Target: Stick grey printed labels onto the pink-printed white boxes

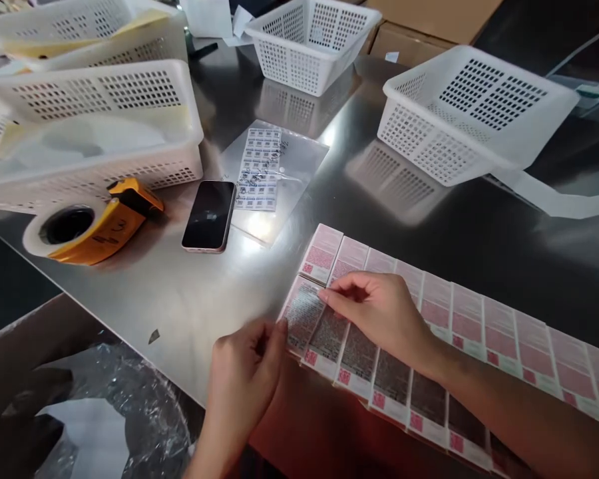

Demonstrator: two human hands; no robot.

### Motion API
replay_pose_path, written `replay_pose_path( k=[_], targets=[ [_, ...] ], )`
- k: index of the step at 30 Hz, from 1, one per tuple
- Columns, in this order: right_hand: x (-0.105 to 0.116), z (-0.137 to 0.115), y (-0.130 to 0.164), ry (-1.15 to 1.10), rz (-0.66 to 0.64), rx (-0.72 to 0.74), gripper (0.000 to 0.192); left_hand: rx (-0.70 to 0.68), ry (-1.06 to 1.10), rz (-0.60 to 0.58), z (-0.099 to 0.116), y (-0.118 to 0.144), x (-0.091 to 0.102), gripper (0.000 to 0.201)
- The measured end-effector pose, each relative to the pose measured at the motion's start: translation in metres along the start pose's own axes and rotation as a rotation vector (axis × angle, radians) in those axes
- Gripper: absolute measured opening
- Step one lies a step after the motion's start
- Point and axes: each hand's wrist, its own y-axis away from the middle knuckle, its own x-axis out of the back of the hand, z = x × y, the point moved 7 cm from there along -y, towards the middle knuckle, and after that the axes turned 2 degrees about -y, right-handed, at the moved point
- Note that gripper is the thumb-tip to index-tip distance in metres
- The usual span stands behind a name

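Note:
Small pink-and-white boxes [436,299] lie side by side in two rows, many with a red square code. On the box at the left end of the front row is a see-through label [302,313] with dark fine print. My right hand [382,316] pinches with thumb and forefinger at the label's upper right corner. My left hand [247,376] is closed at its left edge, thumb against forefinger. Neighbouring front-row boxes [362,359] look dark across their upper faces, red codes showing below. My right forearm hides part of both rows.
A phone [208,216] lies left of a clear plastic bag [299,159] with a label sheet [259,169]. An orange tape dispenser [104,229] is near the table edge. White baskets [419,136] stand behind. Below left are crumpled clear plastic [150,392] and white paper [92,432].

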Motion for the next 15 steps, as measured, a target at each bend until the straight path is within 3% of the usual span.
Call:
replay_pose_path(
  k=[5, 15],
  targets=[
    [-0.006, 0.004, -0.009, 0.008, -0.033, -0.09, 0.02, 0.044, -0.006, -0.041, -0.003, -0.006, -0.006, 0.049],
    [-0.006, 0.011, -0.011, 0.053, -0.036, -0.141, 0.018, 0.148, 0.004, 0.02, 0.0, -0.002, -0.007, 0.045]
  ],
)
